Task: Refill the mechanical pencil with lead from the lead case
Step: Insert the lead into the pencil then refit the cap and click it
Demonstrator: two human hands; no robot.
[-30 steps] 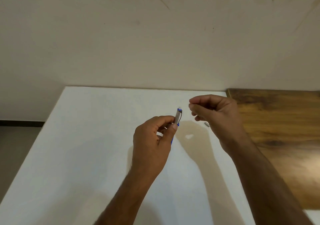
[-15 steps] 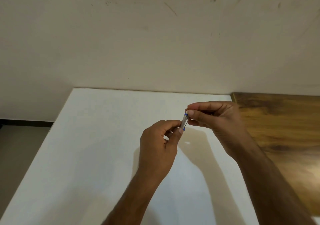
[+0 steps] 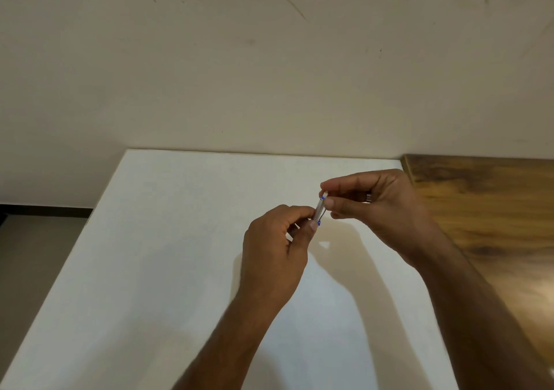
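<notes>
A silver mechanical pencil (image 3: 318, 209) with blue trim is held upright and tilted above the white table (image 3: 168, 239). My left hand (image 3: 275, 248) grips its lower barrel, which is hidden inside the fingers. My right hand (image 3: 374, 206) pinches the pencil's top end between thumb and forefinger. A small ridged metal piece (image 3: 368, 197) shows between the curled fingers of my right hand. The lead case is not visible.
A wooden surface (image 3: 485, 224) adjoins the white table on the right. A plain cream wall (image 3: 269, 74) rises behind the table. The floor (image 3: 36, 254) shows past the table's left edge.
My right hand has come in from the right and closed its thumb and forefinger on the pencil's top end. Both hands sit slightly lower and further right in view.
</notes>
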